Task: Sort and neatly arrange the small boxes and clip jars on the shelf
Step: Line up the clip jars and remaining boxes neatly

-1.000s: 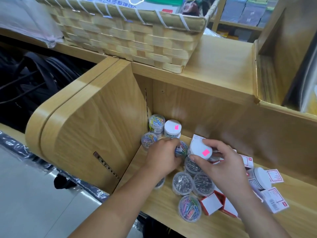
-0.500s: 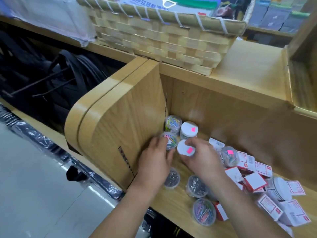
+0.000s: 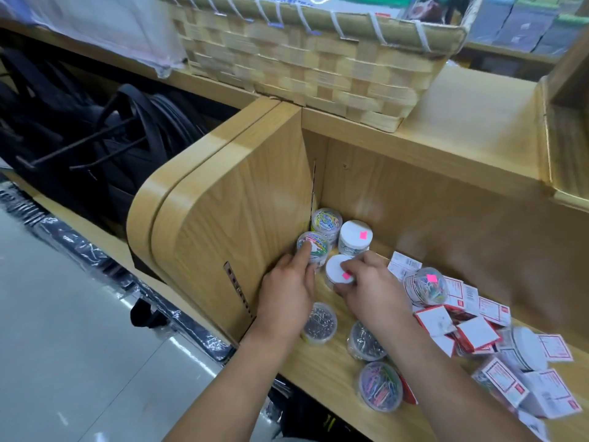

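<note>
- The left hand (image 3: 288,291) reaches into the back left corner of the pale wooden shelf (image 3: 331,381). Its fingers are stretched out, with a fingertip resting on the lid of a clear round jar of coloured paper clips (image 3: 315,252). The thumb is hidden, so a grip on it cannot be confirmed.
- The right hand (image 3: 371,291) is curled around a white-lidded round jar with a pink sticker (image 3: 338,272), just right of the clear jar and in front of the back row.
- In the back row, a second clear jar of coloured clips (image 3: 325,221) stands in the corner. An upright white-lidded jar with a pink tag (image 3: 354,237) is just beside it.
- The tall wooden side panel (image 3: 229,237) walls in the left side, close against the left hand.
- Two clear tubs of silver clips (image 3: 319,323) sit near the front, partly covered by the wrists. A tub of coloured clips (image 3: 381,390) is near the front edge.
- To the right, a clip jar lying on its side (image 3: 428,287) rests against a loose heap of small red-and-white boxes (image 3: 475,333). Another white-lidded jar (image 3: 526,347) lies tipped among them.
- A woven straw basket (image 3: 318,68) sits on the ledge above, and black bags (image 3: 105,135) hang beyond the panel on the left.
</note>
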A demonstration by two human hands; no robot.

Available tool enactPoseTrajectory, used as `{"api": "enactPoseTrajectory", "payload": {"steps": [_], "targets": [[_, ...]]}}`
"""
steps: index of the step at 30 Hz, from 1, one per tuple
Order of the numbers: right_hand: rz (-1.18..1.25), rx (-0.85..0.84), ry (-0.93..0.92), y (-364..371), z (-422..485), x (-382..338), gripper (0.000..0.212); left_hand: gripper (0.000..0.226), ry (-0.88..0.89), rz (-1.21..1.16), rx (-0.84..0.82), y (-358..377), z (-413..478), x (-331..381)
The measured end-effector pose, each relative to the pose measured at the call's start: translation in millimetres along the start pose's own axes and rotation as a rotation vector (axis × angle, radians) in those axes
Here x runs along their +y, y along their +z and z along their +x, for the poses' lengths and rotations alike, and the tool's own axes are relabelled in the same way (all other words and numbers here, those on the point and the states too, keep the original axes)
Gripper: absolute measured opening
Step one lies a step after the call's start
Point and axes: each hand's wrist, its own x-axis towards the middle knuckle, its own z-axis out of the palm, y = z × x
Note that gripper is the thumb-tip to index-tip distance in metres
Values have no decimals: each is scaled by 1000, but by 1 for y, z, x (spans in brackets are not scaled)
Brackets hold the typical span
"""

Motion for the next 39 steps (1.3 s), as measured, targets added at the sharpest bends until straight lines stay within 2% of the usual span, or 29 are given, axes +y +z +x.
{"api": "enactPoseTrajectory", "payload": {"steps": [5, 8, 11, 13, 16, 22, 27, 29, 31, 34, 39], "targets": [[11, 39, -83, -11, -9, -1, 48, 43, -48, -163, 39, -25, -23, 1], [135, 118, -165, -27, -27, 7, 44, 34, -36, -310, -86, -36, -55, -5], [259, 224, -151, -45, -53, 16, 26, 55, -15, -347, -265, -32, -81, -13], [298, 276, -94, -52, -71, 22, 22, 68, -49, -352, -281, -28, -92, -13], [316, 310, -50, -54, -92, 32, 19, 68, -85, -389, -284, -22, -98, -12], [308, 349, 2, -49, -110, 47, 18, 66, -52, -268, -253, -20, -87, -8], [186, 390, -18, -56, -105, 55, 20, 66, -65, -172, -256, -14, -72, 0], [51, 348, -84, -61, -85, 55, 27, 66, -59, -127, -267, -10, -65, 6], [-107, 184, -147, -62, -61, 54, 49, 67, -37, -85, -261, -8, -60, 13], [-312, -63, -135, -55, -37, 54, 78, 69, -5, -10, -308, -10, -53, 20], [-454, -48, -175, -49, -33, 64, 78, 71, 40, -94, -355, -9, -50, 16]]}}
